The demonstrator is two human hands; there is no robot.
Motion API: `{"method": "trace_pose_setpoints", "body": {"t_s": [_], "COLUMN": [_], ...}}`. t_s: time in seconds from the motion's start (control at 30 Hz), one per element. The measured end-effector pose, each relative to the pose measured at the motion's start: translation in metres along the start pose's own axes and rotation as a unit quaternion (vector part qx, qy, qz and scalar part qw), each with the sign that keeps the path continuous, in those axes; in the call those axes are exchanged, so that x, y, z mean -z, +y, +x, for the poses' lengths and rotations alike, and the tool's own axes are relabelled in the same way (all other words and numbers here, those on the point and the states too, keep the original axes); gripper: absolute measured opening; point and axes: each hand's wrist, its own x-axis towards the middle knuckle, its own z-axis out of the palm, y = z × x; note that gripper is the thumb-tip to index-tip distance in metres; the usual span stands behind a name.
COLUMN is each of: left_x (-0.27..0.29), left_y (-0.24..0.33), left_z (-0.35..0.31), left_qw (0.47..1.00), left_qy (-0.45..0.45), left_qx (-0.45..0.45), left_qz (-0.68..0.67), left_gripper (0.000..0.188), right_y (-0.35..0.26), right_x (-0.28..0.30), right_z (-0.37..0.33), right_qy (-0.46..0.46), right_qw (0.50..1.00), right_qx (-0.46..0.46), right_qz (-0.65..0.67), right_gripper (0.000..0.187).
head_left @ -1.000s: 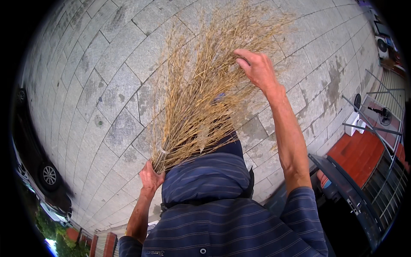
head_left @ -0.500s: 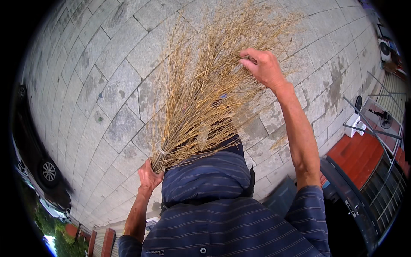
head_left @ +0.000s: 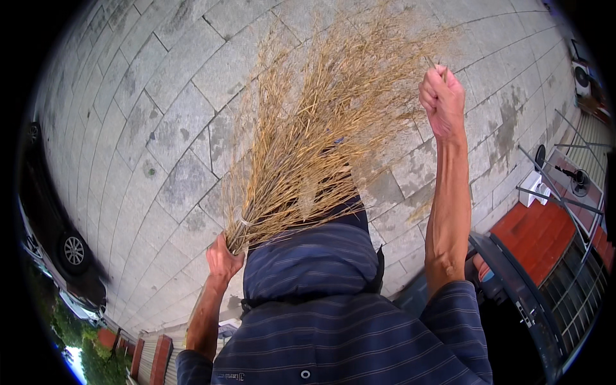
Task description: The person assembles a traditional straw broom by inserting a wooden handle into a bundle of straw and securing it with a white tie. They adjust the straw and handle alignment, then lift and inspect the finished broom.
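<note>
A fan-shaped bundle of dry, yellow-brown twigs (head_left: 308, 141), like a twig broom, spreads up and to the right in front of my body. A pale tie (head_left: 244, 222) binds it near its narrow end. My left hand (head_left: 224, 258) is closed around that end, just below the tie. To the right of the spread tips, my right hand (head_left: 443, 96) is raised and closed in a fist. A thin bit of twig (head_left: 430, 61) pokes out at its fingers.
Grey stone paving (head_left: 147, 122) lies underneath. On the left stands a dark car (head_left: 58, 231). A small dark vehicle (head_left: 526, 295), a red panel (head_left: 536, 234), metal bars and a fan (head_left: 579, 182) are on the right.
My right hand has moved right, from over the twigs to beside their tips, and its fingers have closed tighter. My left hand keeps its hold on the bundle's narrow end.
</note>
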Motion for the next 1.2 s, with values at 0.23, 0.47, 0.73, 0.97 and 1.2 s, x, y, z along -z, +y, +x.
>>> {"method": "trace_pose_setpoints", "body": {"t_s": [0.23,0.47,0.73,0.97,1.2], "left_x": [-0.003,-0.006,-0.005,-0.006,-0.007], "left_y": [0.010,0.013,0.018,0.023,0.020], "left_z": [0.004,0.006,0.003,0.005,0.004], "left_qw": [0.999,0.999,0.998,0.995,0.995], "left_qy": [0.026,0.044,0.060,0.086,0.083], "left_qx": [0.024,0.007,-0.003,-0.033,-0.034], "left_qz": [0.010,0.019,0.028,0.043,0.044], "left_gripper": [0.046,0.048,0.047,0.046,0.045], "right_y": [0.010,0.023,0.050,0.061,0.085], "right_x": [-0.016,-0.067,-0.080,-0.079,-0.067], "right_z": [-0.047,-0.018,-0.008,0.002,0.005], "right_qy": [-0.105,-0.019,0.113,0.149,0.179], "right_qw": [0.986,0.995,0.983,0.961,0.934], "right_qx": [-0.085,-0.090,-0.060,-0.029,0.063], "right_qz": [0.103,0.042,-0.131,-0.232,-0.303], "right_gripper": [0.008,0.015,0.030,0.036,0.034]}}
